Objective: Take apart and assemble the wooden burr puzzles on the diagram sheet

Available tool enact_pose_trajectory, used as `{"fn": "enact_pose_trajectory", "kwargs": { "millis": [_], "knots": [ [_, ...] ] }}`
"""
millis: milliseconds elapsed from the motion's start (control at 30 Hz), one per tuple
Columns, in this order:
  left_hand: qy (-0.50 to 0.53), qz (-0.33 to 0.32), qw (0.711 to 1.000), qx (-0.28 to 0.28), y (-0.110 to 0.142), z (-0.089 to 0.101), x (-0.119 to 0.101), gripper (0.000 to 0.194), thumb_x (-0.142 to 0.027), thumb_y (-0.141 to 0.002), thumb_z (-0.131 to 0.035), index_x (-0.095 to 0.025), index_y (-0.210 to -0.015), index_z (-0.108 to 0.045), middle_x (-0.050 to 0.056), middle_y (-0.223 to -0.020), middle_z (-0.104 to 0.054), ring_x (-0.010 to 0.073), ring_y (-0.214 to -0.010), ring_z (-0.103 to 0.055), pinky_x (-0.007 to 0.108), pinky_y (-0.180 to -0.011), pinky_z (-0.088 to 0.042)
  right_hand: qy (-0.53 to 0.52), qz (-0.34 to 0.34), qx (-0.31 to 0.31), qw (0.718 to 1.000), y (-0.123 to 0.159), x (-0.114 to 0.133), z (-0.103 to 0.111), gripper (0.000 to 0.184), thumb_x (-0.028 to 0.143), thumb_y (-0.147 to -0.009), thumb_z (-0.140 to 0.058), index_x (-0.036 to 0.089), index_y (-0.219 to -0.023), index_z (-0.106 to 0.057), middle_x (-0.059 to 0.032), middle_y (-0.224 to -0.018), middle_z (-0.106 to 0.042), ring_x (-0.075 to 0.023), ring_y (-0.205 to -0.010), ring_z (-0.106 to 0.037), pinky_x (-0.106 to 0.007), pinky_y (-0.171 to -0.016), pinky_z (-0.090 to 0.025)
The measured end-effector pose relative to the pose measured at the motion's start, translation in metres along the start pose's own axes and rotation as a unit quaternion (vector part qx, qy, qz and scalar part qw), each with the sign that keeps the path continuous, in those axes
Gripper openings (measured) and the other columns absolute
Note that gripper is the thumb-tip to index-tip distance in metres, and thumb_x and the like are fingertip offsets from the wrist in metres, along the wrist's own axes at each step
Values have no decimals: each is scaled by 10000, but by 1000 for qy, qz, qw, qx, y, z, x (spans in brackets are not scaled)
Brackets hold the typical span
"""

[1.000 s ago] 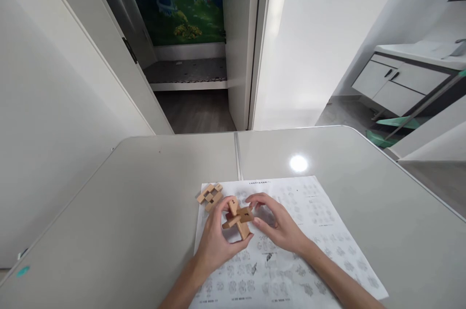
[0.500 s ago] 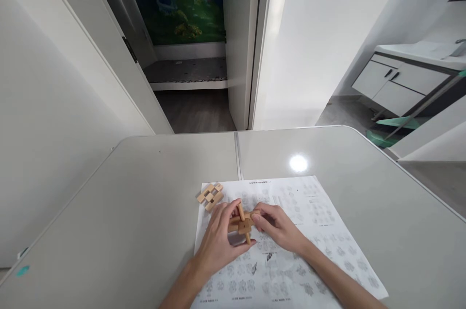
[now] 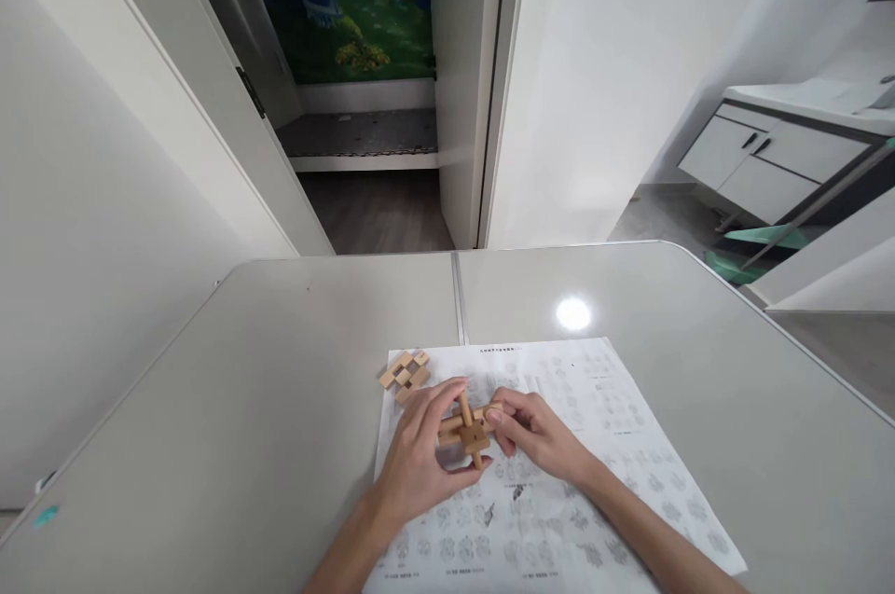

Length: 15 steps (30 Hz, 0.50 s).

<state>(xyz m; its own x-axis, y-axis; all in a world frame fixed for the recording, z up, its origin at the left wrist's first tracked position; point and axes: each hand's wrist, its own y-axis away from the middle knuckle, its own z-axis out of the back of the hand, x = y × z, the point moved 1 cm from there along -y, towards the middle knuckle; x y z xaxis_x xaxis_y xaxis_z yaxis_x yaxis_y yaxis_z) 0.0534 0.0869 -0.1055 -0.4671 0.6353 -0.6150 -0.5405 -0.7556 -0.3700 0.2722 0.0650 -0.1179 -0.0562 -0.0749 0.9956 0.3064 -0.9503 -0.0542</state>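
Note:
A wooden interlocking puzzle, made of crossed light-brown bars, is held just above a printed sheet. My left hand grips it from the left, with fingertips on the top end of the upright bar and the thumb at its lower end. On the other side, my right hand pinches the right end of a crosswise bar between thumb and fingers. A second small group of wooden pieces lies at the sheet's upper left corner. My left palm hides part of the puzzle's left side.
The large paper sheet with rows of printed figures lies under my hands. It rests on a pale grey table with a seam down the middle. Beyond the far edge stand an open doorway, white walls and a cabinet at right.
The wooden puzzle has turned slightly between my hands, and its central block sits a little further right. My right fingers have shifted slightly on the crosswise bar.

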Motion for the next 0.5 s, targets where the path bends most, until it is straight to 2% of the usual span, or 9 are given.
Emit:
{"fn": "enact_pose_trajectory", "kwargs": {
  "millis": [267, 500],
  "knots": [
    [-4, -6, 1000, 2, 1, 0, 3, 1002, -306, -768, -940, -351, -1582, -357, 95, -1512, -610, 332, -1355, -606, 503, -1139, -525, -10, -6, 6, 1000, -1, -2, 1, 438, 564, -1079, -531, 234, -793, -561, 38, -557, -588, -132, -493, -448, -275, -516, -323],
    [-4, -9, 1000, 10, 0, 0, 1, 1040, -287, -742, -961, -349, -1583, -351, 91, -1505, -617, 325, -1329, -620, 496, -1117, -540, -8, -8, 2, 1000, -1, -3, 0, 431, 562, -1066, -560, 238, -782, -559, 32, -554, -599, -139, -499, -457, -282, -520, -328]
  ]
}}
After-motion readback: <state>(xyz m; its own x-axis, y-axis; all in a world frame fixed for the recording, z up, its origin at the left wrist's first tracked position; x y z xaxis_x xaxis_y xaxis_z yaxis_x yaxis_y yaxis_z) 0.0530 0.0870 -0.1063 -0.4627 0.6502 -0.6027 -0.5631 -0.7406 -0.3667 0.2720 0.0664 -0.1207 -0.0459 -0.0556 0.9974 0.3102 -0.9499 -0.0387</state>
